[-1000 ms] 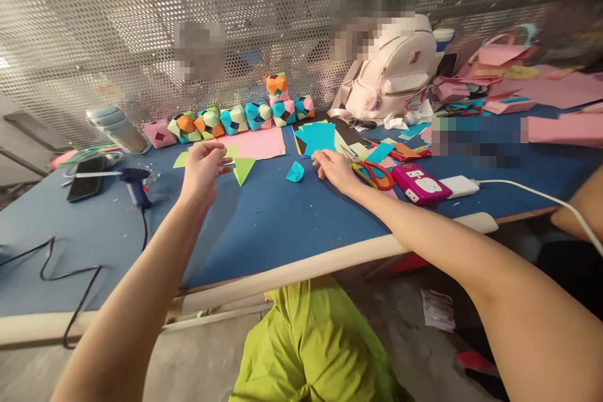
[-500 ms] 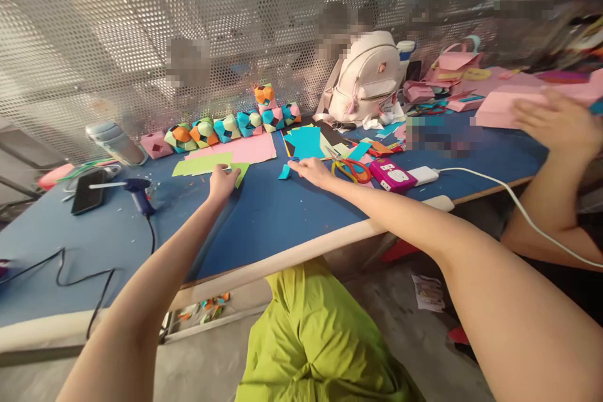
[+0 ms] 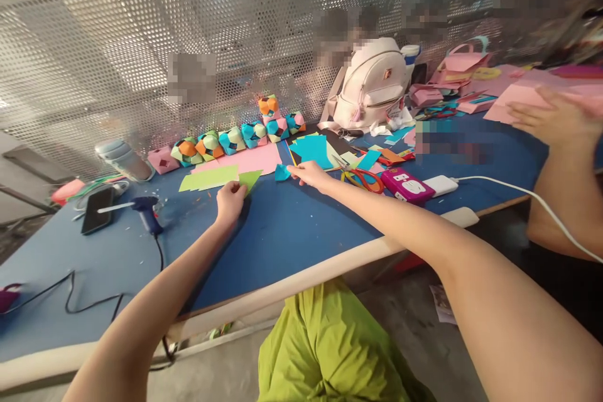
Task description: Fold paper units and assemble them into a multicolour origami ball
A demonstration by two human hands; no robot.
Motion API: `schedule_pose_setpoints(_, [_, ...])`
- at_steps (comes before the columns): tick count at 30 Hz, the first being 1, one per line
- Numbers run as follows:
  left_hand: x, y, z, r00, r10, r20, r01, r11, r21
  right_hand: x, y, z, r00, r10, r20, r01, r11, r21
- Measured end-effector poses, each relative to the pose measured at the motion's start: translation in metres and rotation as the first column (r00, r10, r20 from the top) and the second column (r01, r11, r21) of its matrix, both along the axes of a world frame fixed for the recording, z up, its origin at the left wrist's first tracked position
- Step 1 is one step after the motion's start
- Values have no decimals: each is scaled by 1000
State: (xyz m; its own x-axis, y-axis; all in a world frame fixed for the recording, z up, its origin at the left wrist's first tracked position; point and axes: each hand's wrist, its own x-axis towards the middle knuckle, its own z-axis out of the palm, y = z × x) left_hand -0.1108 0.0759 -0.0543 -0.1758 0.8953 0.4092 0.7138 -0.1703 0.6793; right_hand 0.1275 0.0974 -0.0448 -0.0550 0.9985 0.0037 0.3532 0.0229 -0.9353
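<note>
Between the fingers of my left hand [image 3: 230, 201] is a green piece of paper [image 3: 249, 180], held just above the blue table [image 3: 282, 232]. My right hand [image 3: 311, 174] pinches a small blue piece of paper [image 3: 282, 173] by its edge, to the right of the green piece. Behind my left hand lie light green paper strips [image 3: 207, 178] on a pink sheet [image 3: 264, 159]. A stack of blue paper [image 3: 309, 151] lies behind my right hand. Scissors [image 3: 362, 179] with red and yellow handles rest just right of that hand.
Folded paper balls [image 3: 230, 141] line the mesh panel [image 3: 117, 63]. A glue gun [image 3: 147, 213], phone [image 3: 97, 210] and bottle [image 3: 123, 160] are at left. A white backpack [image 3: 372, 91] and purple box [image 3: 406, 185] are at right. Another person's hand [image 3: 546, 116] holds pink paper [image 3: 513, 97].
The view has shifted, so the table's things appear slightly lower and to the right. The blue piece in my right hand has turned and shows more of its face. Both hands keep their papers.
</note>
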Motion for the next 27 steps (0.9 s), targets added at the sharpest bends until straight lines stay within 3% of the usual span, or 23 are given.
schedule_pose_setpoints(4, [13, -18, 6, 987, -126, -101, 143, 973, 182, 13, -6, 0, 985, 26, -172, -43, 994, -97])
schedule_pose_setpoints(8, [34, -29, 10, 902, -309, -301, 395, 871, 291, 28, -20, 8, 928, 146, -342, -223, 954, -199])
schedule_pose_setpoints(12, [48, -24, 7, 811, -360, -462, 533, 780, 328, 32, -33, 18, 863, 234, -448, -339, 925, -170])
schedule_pose_setpoints(15, [54, -15, 5, 782, -337, -525, 562, 746, 358, 31, -34, 21, 859, 232, -457, -320, 939, -124])
schedule_pose_setpoints(20, [65, -5, 4, 729, -347, -590, 625, 688, 368, 39, -23, 16, 889, 116, -443, -169, 982, -83])
schedule_pose_setpoints(23, [75, -2, 5, 755, -428, -496, 636, 660, 400, 49, -17, 10, 897, 55, -438, -89, 994, -57])
schedule_pose_setpoints(24, [78, -1, 6, 789, -462, -405, 608, 681, 408, 52, -16, 8, 901, 37, -433, -66, 997, -52])
schedule_pose_setpoints(27, [90, 5, 11, 863, -504, -22, 485, 818, 310, 55, -17, 5, 909, 4, -416, -23, 999, -42])
